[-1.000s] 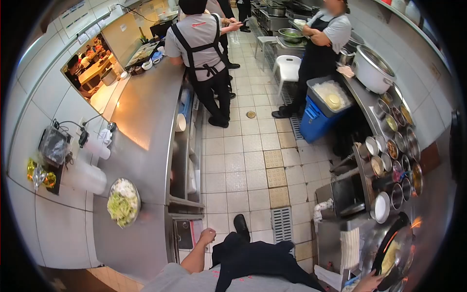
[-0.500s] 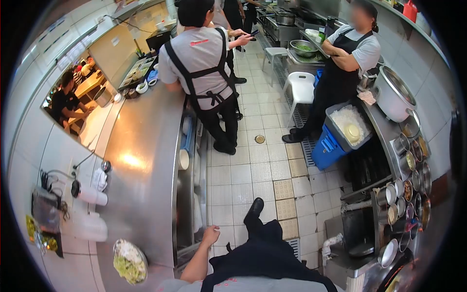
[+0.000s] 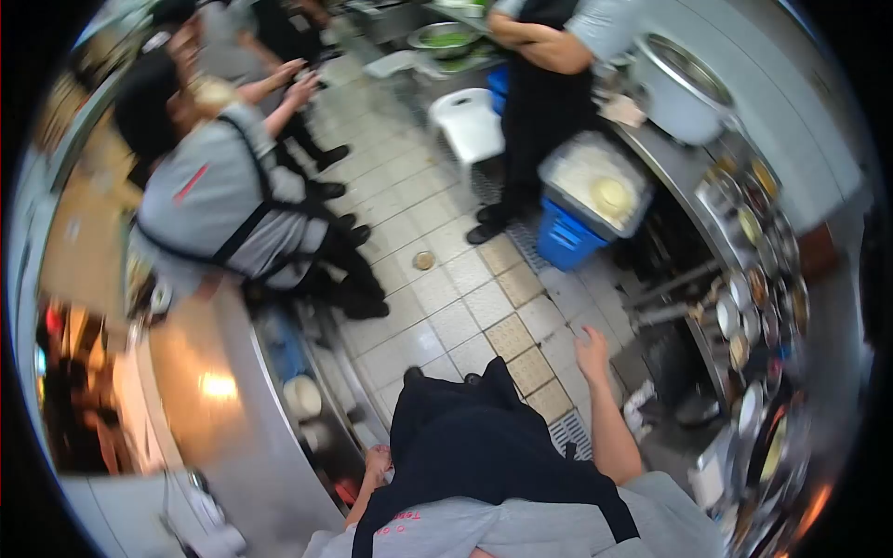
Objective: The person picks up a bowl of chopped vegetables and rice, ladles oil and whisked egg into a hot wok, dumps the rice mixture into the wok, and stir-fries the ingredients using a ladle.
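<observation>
My left hand [image 3: 379, 461] hangs low beside the dark apron [image 3: 465, 437], close to the open shelf under the steel counter [image 3: 251, 437]; its fingers are small and partly hidden, so its grip is unclear. My right hand [image 3: 591, 352] is held out over the tiled floor [image 3: 446, 307], fingers apart and nothing in it. Between my right hand and the stove side stands a dark bin-like box [image 3: 684, 377]. The blue bin [image 3: 569, 237] with a tub of white contents [image 3: 581, 179] is further forward.
A co-worker in grey [image 3: 219, 200] leans at the left counter, with others behind. Another person [image 3: 544, 102] stands with arms crossed near a white stool [image 3: 468, 126]. On the right are a large white cooker [image 3: 679, 93], metal containers [image 3: 735, 316] and a pan [image 3: 772, 446] near flame.
My view has moved forward and turned, so the co-workers are nearer. My right hand, earlier at the pan, is now out over the floor. My left hand is lower beside the counter.
</observation>
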Available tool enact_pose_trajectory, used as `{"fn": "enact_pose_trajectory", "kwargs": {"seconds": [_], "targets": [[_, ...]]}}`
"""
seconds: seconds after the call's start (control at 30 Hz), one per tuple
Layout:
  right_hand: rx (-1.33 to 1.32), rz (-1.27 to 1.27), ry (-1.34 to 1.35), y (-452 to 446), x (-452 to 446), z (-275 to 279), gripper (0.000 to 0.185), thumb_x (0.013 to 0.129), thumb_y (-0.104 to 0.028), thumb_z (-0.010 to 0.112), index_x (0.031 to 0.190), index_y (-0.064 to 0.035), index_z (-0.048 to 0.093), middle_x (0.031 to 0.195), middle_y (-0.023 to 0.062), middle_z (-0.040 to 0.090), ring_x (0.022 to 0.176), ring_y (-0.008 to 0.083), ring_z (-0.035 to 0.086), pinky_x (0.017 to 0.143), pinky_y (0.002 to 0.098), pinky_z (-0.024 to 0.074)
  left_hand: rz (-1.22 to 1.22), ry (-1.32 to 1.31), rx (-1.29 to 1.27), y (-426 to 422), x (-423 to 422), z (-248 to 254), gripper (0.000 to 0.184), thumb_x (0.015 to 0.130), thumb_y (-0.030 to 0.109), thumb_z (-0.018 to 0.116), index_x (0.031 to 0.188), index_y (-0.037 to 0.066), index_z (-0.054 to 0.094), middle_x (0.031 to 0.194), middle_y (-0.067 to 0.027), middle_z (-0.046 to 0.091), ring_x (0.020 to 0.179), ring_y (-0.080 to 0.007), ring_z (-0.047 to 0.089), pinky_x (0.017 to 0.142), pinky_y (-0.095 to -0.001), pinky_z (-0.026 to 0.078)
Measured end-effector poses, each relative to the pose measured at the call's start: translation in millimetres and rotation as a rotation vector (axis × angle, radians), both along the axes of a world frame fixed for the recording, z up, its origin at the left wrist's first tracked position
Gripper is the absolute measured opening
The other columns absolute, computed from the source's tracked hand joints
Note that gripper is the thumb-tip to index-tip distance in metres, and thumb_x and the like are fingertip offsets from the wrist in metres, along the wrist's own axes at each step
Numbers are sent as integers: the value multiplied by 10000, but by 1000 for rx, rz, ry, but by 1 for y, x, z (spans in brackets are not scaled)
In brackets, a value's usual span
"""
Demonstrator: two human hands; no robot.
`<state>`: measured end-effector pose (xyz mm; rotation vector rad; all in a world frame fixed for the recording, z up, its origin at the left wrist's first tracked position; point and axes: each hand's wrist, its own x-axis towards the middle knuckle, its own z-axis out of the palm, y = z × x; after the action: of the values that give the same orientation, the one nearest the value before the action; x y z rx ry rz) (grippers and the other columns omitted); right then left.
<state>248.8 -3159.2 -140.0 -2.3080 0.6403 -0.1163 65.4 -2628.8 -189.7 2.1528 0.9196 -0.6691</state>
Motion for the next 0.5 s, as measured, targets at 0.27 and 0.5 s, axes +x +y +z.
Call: {"fn": "enact_pose_trajectory", "kwargs": {"seconds": [0.27, 0.5], "targets": [[67, -813, 311, 102, -152, -58, 384, 719, -187, 636, 1078, -51, 640, 1083, 227, 612, 1059, 371, 554, 934, 429, 431, -1015, 160, -136, 94, 254, -86, 271, 867, 246, 519, 848, 10, 651, 783, -147, 658, 730, -240, 635, 666, -389, 490], [171, -1613, 416, 287, -391, -64, 337, 745, -162, 601, 1030, 13, 646, 1000, 225, 645, 839, 312, 652, 753, 380, 518, -1642, 365, 29, 54, 465, -148, 288, 828, 278, 567, 843, 10, 673, 821, -152, 673, 776, -219, 649, 692, -367, 493]]}}
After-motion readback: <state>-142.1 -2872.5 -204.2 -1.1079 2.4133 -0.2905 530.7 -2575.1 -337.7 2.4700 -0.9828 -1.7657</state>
